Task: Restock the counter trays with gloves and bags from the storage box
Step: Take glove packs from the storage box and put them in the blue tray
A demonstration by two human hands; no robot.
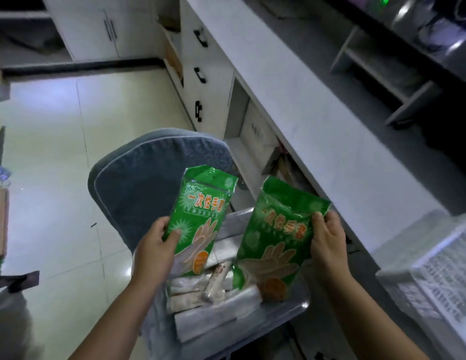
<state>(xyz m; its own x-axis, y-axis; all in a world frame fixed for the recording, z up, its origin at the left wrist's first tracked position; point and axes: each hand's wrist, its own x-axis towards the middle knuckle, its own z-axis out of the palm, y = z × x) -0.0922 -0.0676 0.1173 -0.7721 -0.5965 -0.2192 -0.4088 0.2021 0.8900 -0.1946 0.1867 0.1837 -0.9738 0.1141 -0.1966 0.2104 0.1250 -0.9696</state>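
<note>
My left hand [156, 245] grips a green pack of disposable gloves [200, 214] by its left edge, held upright. A second green glove pack [273, 245] is held at its upper right corner by my right hand [328, 242]. Both packs hang just above the clear storage box [294, 307], which rests on a blue padded chair [148, 188]. Inside the box lie several clear plastic packets [208, 294] and flat bags. A white mesh tray [434, 276] stands on the counter at the right.
The long white counter [317, 120] runs diagonally on the right, with drawers with black handles [200, 74] and open shelves beneath. A grey divided organiser [388, 74] sits at the counter's back. Pale tiled floor [57, 152] spreads to the left.
</note>
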